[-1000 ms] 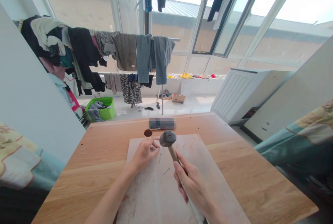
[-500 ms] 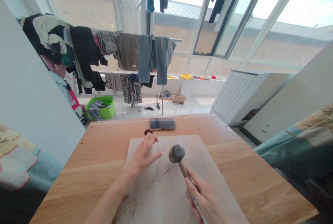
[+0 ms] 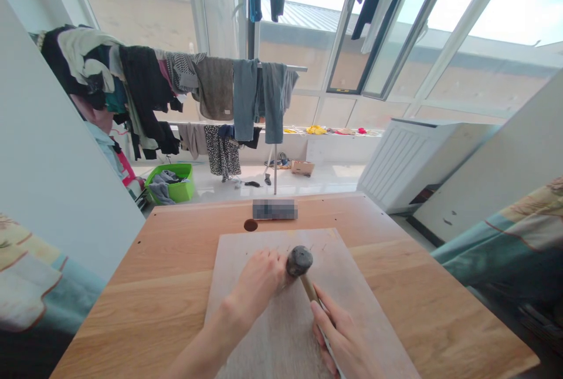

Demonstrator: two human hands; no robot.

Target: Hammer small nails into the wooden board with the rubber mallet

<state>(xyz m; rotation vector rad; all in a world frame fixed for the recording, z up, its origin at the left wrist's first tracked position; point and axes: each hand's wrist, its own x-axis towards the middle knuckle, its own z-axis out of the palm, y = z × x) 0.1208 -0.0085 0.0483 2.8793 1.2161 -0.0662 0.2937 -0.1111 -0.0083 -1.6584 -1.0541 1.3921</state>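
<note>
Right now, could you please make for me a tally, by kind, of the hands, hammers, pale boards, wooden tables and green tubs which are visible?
Hands: 2, the left hand and the right hand
Hammer: 1
Pale board: 1
Wooden table: 1
Green tub: 1
Total: 6

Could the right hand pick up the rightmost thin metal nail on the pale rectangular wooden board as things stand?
Probably not: the right hand is closed around a brown-handled, dark-headed hammer, though the way across the board to the nail looks free.
</note>
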